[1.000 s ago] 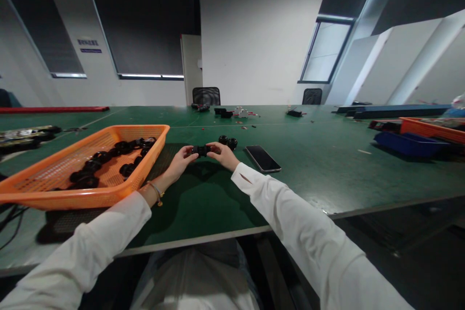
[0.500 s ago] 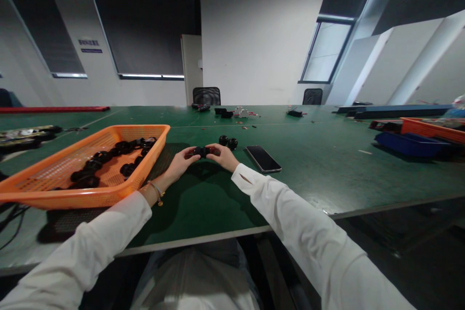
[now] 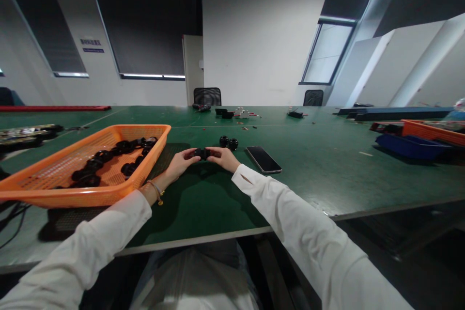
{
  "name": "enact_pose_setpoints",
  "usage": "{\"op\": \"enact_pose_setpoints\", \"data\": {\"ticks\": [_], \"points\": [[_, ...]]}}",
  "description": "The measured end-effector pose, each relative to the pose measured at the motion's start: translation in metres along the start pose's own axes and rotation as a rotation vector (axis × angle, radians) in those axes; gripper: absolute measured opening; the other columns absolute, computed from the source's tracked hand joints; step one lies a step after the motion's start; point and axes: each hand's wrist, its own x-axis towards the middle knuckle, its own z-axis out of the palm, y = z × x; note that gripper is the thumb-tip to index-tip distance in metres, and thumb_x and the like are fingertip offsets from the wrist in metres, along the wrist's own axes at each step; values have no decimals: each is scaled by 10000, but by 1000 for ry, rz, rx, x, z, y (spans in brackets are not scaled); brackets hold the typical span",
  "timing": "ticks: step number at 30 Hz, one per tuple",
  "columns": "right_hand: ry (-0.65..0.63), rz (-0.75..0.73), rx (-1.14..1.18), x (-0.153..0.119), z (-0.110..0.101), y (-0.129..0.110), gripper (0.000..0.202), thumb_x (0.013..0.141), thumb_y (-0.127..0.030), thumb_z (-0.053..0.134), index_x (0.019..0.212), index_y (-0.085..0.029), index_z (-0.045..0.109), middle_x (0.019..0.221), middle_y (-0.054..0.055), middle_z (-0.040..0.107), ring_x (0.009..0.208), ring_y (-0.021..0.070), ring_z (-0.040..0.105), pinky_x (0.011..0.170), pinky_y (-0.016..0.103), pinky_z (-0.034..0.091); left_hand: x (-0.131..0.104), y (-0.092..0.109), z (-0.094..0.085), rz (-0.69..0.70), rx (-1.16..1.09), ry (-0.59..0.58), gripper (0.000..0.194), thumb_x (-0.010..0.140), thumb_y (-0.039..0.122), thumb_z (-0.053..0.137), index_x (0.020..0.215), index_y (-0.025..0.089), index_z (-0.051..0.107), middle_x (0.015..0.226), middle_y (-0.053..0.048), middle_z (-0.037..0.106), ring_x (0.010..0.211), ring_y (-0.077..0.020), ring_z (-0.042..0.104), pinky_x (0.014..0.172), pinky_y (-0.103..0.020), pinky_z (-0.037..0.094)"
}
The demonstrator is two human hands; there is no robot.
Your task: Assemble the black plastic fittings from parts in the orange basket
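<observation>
Between my two hands is a small black round part [image 3: 202,154], held above the green table [image 3: 218,208]. My left hand [image 3: 180,163] grips its left end with thumb and fingers. The right end is pinched by my right hand [image 3: 224,158]. Fingers cover much of the part, so its exact kind cannot be made out. Just beyond my right hand, two similar black round parts [image 3: 228,143] stand side by side on the table. To the left, an orange plastic basket [image 3: 105,199] contains several more black parts [image 3: 89,169].
A smartphone [image 3: 263,160] lies right of my right hand. Farther right are a blue tray [image 3: 410,146] and another orange basket [image 3: 436,131]. Black and white components [image 3: 232,113] lie toward the far edge. The table's front edge [image 3: 196,241] runs close to my body.
Both hands keep hold of the black part in nearly the same place. The view has shifted very slightly; nothing else visibly moved.
</observation>
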Motion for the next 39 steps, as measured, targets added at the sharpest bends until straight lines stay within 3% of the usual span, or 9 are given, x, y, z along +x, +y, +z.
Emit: {"op": "enact_pose_setpoints", "data": {"ticks": [11, 16, 22, 34, 39], "points": [[-4, 21, -130, -3, -1, -7, 410, 694, -283, 589, 1078, -142, 572, 842, 52, 644, 765, 174, 597, 781, 353, 453, -2, 3, 1, -17, 4, -2, 579, 505, 371, 699, 1018, 124, 598, 973, -99, 660, 951, -259, 578, 874, -408, 408], [11, 3, -69, -4, 1, -9, 522, 643, -192, 611, 1142, -149, 466, 804, 24, 600, 737, 141, 580, 752, 317, 457, -2, 3, 1, -15, 12, 0, 570, 512, 367, 689, 1019, 124, 592, 996, -98, 654, 975, -258, 566, 889, -406, 397], [9, -2, -103, -4, 0, -10, 319, 637, -202, 608, 942, -152, 526, 683, -23, 542, 637, 113, 537, 695, 298, 452, -2, 3, 1, -20, 39, -27, 614, 523, 378, 672, 1060, 99, 567, 1027, -117, 639, 981, -257, 561, 887, -398, 395], [69, -38, -225, -3, -2, -13, 279, 661, -260, 613, 912, -138, 616, 787, 37, 631, 718, 140, 580, 722, 301, 465, -1, 1, 0, -34, 31, 1, 627, 504, 395, 688, 1047, 102, 577, 988, -110, 646, 947, -254, 569, 839, -382, 420], [35, -26, -161, -2, -1, -10, 336, 645, -217, 622, 969, -128, 619, 842, 56, 646, 756, 155, 598, 751, 314, 475, 0, 0, 1, -28, -13, 9, 605, 494, 396, 691, 1013, 104, 582, 964, -102, 648, 934, -246, 569, 843, -384, 414]]}}
